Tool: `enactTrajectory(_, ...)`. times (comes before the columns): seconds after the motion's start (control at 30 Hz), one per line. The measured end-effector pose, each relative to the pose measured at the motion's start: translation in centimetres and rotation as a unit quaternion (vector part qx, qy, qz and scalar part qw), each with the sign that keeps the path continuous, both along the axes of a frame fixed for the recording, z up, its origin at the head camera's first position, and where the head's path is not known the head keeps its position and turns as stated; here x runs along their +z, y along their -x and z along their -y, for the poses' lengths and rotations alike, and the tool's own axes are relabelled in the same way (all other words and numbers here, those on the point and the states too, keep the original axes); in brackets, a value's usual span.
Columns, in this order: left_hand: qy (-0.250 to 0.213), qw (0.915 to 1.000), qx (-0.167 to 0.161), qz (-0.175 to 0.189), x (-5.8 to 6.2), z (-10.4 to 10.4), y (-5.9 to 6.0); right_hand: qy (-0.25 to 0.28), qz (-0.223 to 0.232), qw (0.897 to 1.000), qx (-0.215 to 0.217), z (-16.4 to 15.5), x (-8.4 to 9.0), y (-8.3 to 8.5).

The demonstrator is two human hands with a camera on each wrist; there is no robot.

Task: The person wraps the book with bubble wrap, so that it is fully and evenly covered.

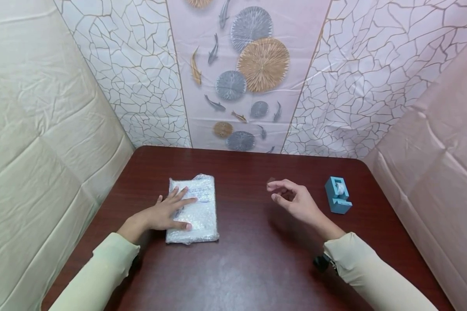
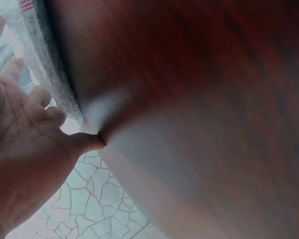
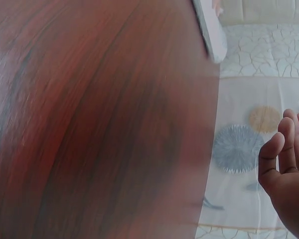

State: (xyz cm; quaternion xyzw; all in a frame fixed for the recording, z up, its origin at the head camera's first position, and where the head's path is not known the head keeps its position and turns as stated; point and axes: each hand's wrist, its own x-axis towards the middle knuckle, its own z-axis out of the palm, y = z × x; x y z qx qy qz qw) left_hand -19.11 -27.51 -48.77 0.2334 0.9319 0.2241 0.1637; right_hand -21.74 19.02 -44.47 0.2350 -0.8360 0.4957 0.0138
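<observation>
A flat package wrapped in bubble wrap (image 1: 202, 220) lies on the table, left of the middle, with faint writing under the wrap. My left hand (image 1: 167, 214) rests on it with fingers spread. In the left wrist view, the wrapped edge (image 2: 50, 69) shows beyond the palm. My right hand (image 1: 299, 203) hovers over the table to the right of the package, its fingers loosely bent and the thumb apart from the index finger. A small faint patch (image 1: 270, 180) shows by the index fingertip; I cannot tell what it is. A blue tape dispenser (image 1: 338, 207) stands to the right of that hand.
The dark red-brown wooden table (image 1: 241, 268) has rounded far corners. Behind it hangs a patterned sheet (image 1: 233, 116) with fish and round discs. Pale padded walls (image 1: 424, 142) close in both sides.
</observation>
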Motion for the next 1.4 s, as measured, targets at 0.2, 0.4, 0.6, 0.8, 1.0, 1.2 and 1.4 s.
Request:
enactTrajectory(0.2, 0.001, 1.0000, -0.001, 0.001, 0.1, 0.0, 0.1, 0.022, -0.001, 0.999, 0.038, 2.3, -0.2, -0.1)
enactTrajectory(0.4, 0.004, 1.0000, 0.001, 0.002, 0.1, 0.0, 0.0, 0.032, -0.005, 0.996, 0.079, 4.9, -0.5, -0.4)
enactTrajectory(0.6, -0.004, 1.0000, 0.007, -0.001, -0.1, 0.1, 0.0, 0.020, 0.002, 0.995, 0.102, 7.1, -1.1, -0.7)
enactTrajectory(0.8, -0.022, 0.9996, 0.017, -0.001, -0.1, 0.1, -0.1, 0.016, 0.006, 0.992, 0.125, 9.3, -1.8, -0.9)
enactTrajectory(1.0, -0.024, 0.9995, 0.020, -0.005, -0.2, 0.1, 0.0, 0.028, 0.022, 0.988, 0.153, 11.9, -2.5, -1.0)
enactTrajectory(1.2, -0.022, 0.9995, 0.021, -0.003, -0.2, 0.2, 0.1, 0.039, 0.047, 0.982, 0.181, 14.6, -3.0, -1.1)
enactTrajectory(1.4, -0.025, 0.9994, 0.025, -0.001, -0.3, 0.2, 0.2, 0.052, 0.068, 0.975, 0.205, 17.0, -3.7, -1.2)
